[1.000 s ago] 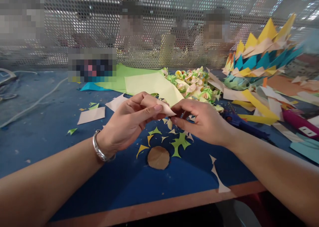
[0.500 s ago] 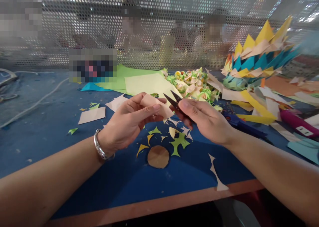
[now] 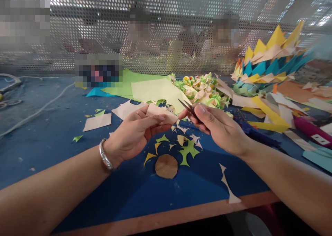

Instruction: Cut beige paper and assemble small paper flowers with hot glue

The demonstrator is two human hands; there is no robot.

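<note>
Blue tabletop (image 3: 129,198): one scissors (image 3: 191,109), one held paper (image 3: 156,111).

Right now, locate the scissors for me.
In the head view, the scissors are in the right hand, just right of the pale paper in the left hand.

Paper-craft workspace, which I view remotely: paper offcuts (image 3: 190,151) lie below the fingers (image 3: 155,119), a heap of curled paper pieces (image 3: 203,91) beyond them, and a tiered paper construction (image 3: 267,69) beyond to their right.
</note>
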